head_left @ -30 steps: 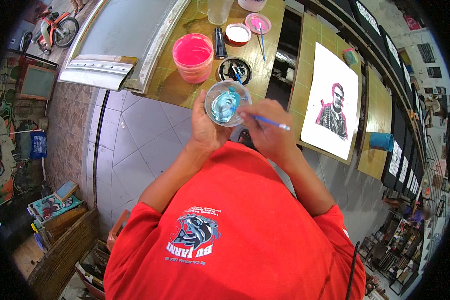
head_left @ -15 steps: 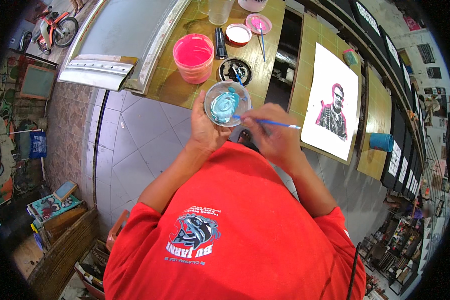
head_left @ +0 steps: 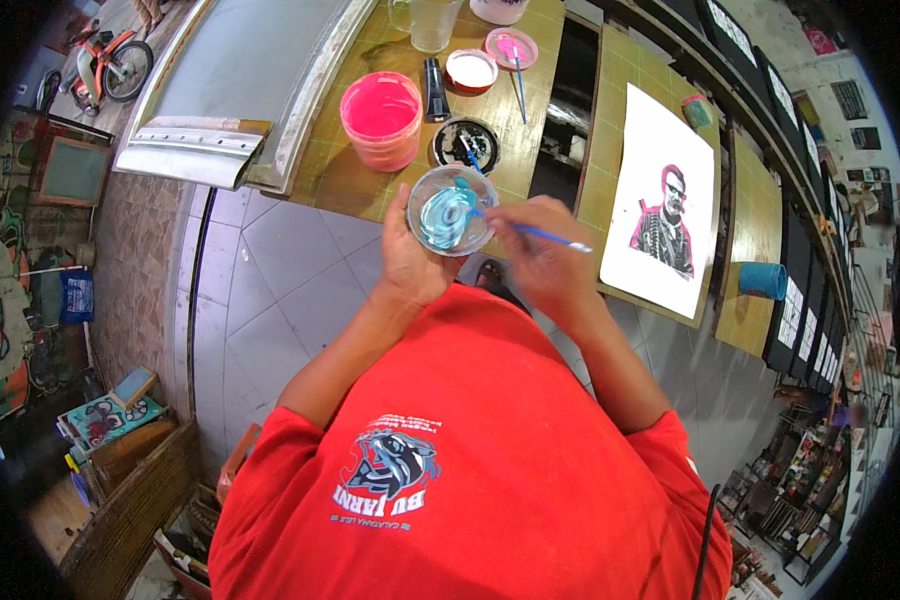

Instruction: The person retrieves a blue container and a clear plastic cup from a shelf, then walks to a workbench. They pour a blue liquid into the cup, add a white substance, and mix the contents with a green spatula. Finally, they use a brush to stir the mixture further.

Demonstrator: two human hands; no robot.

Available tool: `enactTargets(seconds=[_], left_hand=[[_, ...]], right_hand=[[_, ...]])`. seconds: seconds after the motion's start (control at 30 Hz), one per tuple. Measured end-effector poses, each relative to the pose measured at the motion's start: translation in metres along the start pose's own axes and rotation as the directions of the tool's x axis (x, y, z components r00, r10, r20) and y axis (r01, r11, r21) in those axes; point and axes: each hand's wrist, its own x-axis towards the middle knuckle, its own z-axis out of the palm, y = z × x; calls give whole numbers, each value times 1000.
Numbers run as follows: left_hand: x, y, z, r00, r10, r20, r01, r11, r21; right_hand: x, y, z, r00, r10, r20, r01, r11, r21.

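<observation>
Blue-handled brush (head_left: 542, 234) pinched in right hand (head_left: 545, 262), fingers closed round the shaft; long axis nearly level, tip dipped leftward into clear cup (head_left: 452, 210), tail end aimed right toward portrait print (head_left: 665, 215). Cup cradled from below in left hand (head_left: 415, 262), fingers curled about its wall, mouth up, swirled pale blue and white paint inside. Both held just above near edge of wooden bench (head_left: 345, 180). Behind: pink tub (head_left: 381, 120), black-smeared lid (head_left: 467, 143), black tube (head_left: 436, 88), white-filled lid (head_left: 471, 70).
</observation>
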Motion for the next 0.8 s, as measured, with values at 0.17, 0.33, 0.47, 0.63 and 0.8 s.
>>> enactTargets(seconds=[0.17, 0.33, 0.47, 0.63, 0.8], left_hand=[[4, -1, -6, 1000, 1, 17, -1, 1000, 29], [3, 0, -2, 999, -51, -3, 51, 998, 30], [2, -2, -4, 999, -40, -27, 40, 999, 1], [2, -3, -5, 999, -51, 13, 50, 998, 42], [2, -4, -6, 999, -51, 1, 51, 998, 34]], right_hand=[[-2, 1, -7, 999, 2, 46, -1, 1000, -12], [-6, 0, -1, 997, -49, 64, 45, 997, 55], [0, 3, -1, 998, -55, 13, 54, 997, 55], [-5, 2, -6, 997, -30, 77, 28, 999, 26], [-5, 3, 3, 989, -141, 36, 137, 986, 92]])
